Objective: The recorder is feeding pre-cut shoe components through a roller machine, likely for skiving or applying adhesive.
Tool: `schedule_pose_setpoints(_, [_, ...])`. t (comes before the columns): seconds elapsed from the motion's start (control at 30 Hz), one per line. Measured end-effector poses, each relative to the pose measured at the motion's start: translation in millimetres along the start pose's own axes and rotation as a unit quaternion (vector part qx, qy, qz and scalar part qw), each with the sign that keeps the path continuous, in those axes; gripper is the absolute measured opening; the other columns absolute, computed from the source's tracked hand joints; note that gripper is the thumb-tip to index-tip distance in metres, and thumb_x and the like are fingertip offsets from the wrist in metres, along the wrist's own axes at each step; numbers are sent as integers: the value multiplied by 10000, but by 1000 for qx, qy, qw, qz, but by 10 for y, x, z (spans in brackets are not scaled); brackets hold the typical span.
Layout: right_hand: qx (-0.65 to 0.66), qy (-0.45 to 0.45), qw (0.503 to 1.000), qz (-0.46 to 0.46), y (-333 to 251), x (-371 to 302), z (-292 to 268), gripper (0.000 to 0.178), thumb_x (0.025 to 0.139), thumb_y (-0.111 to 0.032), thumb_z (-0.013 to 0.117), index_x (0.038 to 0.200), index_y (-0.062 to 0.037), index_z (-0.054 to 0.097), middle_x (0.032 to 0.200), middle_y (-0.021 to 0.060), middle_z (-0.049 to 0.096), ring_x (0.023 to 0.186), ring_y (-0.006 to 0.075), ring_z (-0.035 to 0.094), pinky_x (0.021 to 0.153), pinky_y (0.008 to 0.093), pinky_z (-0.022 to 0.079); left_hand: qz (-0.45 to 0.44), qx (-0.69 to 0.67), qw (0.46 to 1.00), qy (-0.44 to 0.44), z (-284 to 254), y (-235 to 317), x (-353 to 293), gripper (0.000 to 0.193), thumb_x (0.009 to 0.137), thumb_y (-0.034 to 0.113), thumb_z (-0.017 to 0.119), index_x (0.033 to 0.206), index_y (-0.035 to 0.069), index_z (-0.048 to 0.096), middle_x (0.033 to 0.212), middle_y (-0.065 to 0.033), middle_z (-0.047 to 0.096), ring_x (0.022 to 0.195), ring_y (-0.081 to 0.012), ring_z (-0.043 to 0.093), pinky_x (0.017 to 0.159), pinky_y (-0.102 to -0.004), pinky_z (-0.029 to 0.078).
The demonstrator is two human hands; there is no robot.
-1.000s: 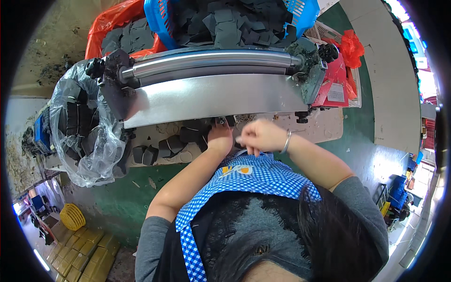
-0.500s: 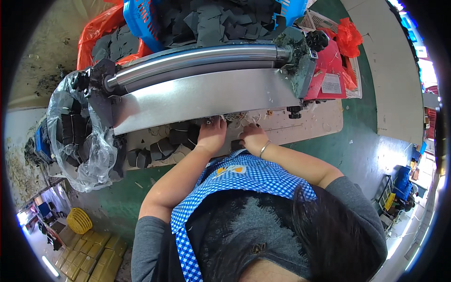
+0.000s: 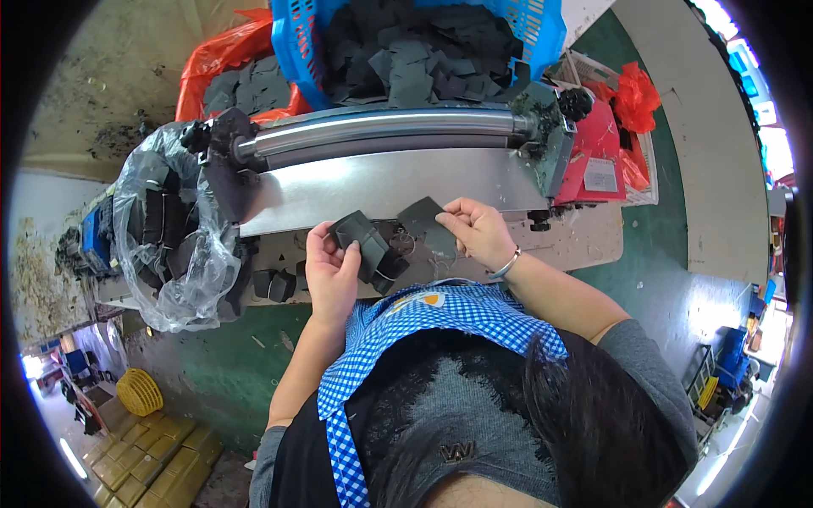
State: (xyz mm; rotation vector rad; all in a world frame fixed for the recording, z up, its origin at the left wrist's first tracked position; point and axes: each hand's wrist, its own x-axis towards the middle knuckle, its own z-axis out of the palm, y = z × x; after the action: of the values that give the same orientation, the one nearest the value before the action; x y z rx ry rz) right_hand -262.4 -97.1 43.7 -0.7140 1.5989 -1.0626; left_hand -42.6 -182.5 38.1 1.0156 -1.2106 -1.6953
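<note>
My left hand (image 3: 333, 269) is closed round a stack of black square sheets (image 3: 357, 234), its thumb pressed on the stack's face. Between the thumb and fingers of my right hand (image 3: 481, 230), a thin dark grey square sheet (image 3: 426, 222) is pinched, held just right of the stack. Both hands are just in front of a bright metal plate (image 3: 364, 188) on a roller machine. Below the stack in my left hand, more black pieces (image 3: 391, 269) lie on the pale bench (image 3: 517, 247), partly hidden.
Behind the plate runs a shiny metal roller (image 3: 381, 127). A blue basket (image 3: 542, 38) of dark sheets stands beyond it, beside an orange-red bag (image 3: 190, 85). A clear plastic bag (image 3: 190, 292) with black stacks is at the left; a red housing (image 3: 597, 152) is at the right.
Both hands have come up from under the plate's front edge and moved apart. The left now shows a black stack, the right a single sheet. The view has shifted slightly.
</note>
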Motion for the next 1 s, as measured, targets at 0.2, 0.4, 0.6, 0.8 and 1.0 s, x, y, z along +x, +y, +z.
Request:
schedule_pose_setpoints(0.2, [-582,-91,774,-234,164,-82,-45,306,763,-279,659,954,-43,625,869,122,636,750,284,621,697,409,491,-30,-35,999,25,-100,82,19,353,864,-51,525,1214,-39,483,1052,-65,586,931,-92,555,830,-213,441])
schedule_pose_setpoints(0.4, [-39,-204,978,-13,-149,71,391,246,859,-251,609,960,-27,619,803,80,653,665,188,636,615,301,507,-39,-36,998,-20,118,107,10,177,908,10,502,1084,-7,487,848,-8,591,790,-39,531,727,-155,418])
schedule_pose_setpoints(0.6, [161,-42,974,156,-278,430,233,191,921,-199,516,850,-28,564,748,88,641,598,128,615,524,221,483,30,18,995,88,-248,53,256,157,920,37,488,1068,-4,458,788,-25,599,685,-35,520,618,-167,429])
schedule_pose_setpoints(0.8, [60,-164,983,53,-495,326,572,227,925,-247,528,906,-21,546,825,102,649,686,131,641,562,210,495,54,-5,998,43,-116,139,193,189,932,57,486,1101,-6,433,833,-51,630,726,-44,555,650,-174,453])
schedule_pose_setpoints(1.0, [166,8,968,188,-378,528,243,232,894,-240,571,777,-40,585,669,54,614,578,123,595,529,235,490,108,213,964,118,-401,-83,-4,230,835,86,652,1012,22,521,847,-54,641,705,-80,576,613,-213,472])
